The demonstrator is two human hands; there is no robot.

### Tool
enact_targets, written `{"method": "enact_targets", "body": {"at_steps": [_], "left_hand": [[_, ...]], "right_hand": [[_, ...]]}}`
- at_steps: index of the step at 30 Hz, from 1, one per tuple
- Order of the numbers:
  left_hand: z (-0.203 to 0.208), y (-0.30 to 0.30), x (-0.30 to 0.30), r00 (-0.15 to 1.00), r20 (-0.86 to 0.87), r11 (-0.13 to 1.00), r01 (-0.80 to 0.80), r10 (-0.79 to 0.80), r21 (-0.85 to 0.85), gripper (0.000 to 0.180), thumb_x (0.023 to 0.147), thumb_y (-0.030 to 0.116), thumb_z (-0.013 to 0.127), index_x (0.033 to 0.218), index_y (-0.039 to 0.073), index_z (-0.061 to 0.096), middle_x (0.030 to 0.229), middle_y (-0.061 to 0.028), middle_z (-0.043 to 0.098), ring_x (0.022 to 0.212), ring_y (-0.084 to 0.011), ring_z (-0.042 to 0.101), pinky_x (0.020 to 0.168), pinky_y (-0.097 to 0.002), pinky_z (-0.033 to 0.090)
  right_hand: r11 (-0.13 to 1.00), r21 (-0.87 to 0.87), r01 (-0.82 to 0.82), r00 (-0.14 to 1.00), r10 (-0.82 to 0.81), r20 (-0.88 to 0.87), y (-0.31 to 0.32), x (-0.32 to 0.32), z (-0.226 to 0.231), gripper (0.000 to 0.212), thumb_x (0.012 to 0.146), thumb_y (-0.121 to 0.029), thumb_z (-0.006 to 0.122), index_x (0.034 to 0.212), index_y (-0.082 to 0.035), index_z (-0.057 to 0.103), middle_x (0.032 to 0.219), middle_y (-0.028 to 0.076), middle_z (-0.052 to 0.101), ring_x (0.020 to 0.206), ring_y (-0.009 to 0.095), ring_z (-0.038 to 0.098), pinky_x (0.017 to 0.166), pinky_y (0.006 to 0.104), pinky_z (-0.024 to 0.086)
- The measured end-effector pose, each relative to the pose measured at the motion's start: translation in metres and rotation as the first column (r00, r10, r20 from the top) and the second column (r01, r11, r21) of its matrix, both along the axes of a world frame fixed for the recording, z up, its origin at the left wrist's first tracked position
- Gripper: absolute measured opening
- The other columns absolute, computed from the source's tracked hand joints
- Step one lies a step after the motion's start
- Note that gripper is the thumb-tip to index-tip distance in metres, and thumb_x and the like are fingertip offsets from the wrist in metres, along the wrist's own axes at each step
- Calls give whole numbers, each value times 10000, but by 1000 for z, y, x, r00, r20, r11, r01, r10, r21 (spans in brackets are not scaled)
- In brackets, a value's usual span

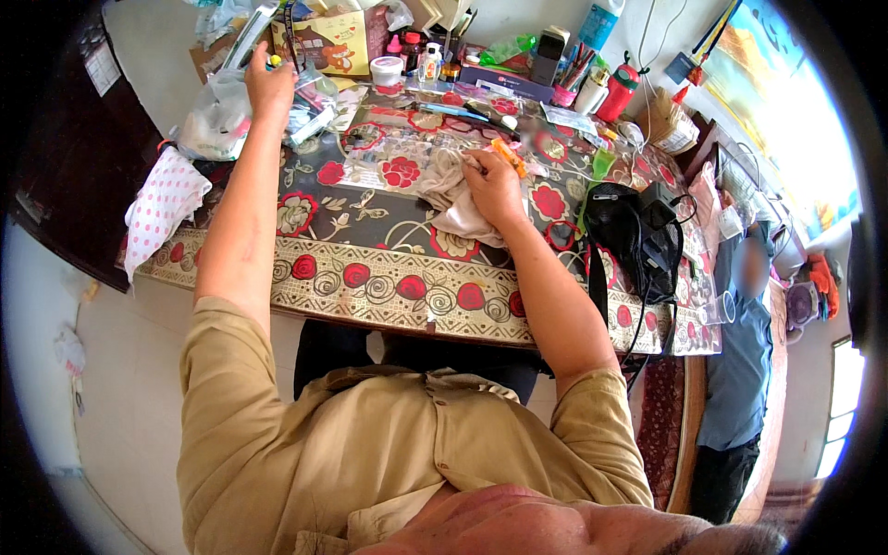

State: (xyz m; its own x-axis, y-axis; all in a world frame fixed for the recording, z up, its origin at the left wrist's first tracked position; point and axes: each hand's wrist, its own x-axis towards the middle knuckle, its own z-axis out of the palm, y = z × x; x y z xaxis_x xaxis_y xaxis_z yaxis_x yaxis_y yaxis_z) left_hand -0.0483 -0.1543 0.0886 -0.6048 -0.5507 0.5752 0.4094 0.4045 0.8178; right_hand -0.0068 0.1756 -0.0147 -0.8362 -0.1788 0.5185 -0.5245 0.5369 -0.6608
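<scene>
Floral tablecloth (370, 248) | right hand (497, 188): grasping crumpled pale cloth (450, 196) | left hand (270, 91): grip unclear

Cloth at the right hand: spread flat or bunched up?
Bunched up: the pale cloth lies in crumpled folds on the flowered tablecloth, with the right hand at its edge.

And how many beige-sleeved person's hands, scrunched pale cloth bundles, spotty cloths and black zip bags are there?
Hands, left hand and right hand: 2
Scrunched pale cloth bundle: 1
Spotty cloth: 1
Black zip bag: 1
Total: 5
</scene>
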Motion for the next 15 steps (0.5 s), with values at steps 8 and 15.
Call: {"method": "enact_targets", "body": {"at_steps": [8,15], "left_hand": [[-50,85,-12,949,85,843,308,-302,-440,252,752,45,550,996,64,611,978,-103,566,795,-178,595,699,-279,471],[-68,172,-10,762,434,531,647,-481,-547,200,796,97,544,978,81,626,989,-72,561,864,-194,569,768,-308,459]], "right_hand": [[980,42,-196,974,189,127,-6,15,14,306,741,-189,618,1022,-68,610,965,166,573,906,320,556,791,375,454],[864,196,-464,885,441,152,-14,31,23,396,725,-204,651,1104,-116,578,1053,128,537,1007,297,516,867,368,424]]}}
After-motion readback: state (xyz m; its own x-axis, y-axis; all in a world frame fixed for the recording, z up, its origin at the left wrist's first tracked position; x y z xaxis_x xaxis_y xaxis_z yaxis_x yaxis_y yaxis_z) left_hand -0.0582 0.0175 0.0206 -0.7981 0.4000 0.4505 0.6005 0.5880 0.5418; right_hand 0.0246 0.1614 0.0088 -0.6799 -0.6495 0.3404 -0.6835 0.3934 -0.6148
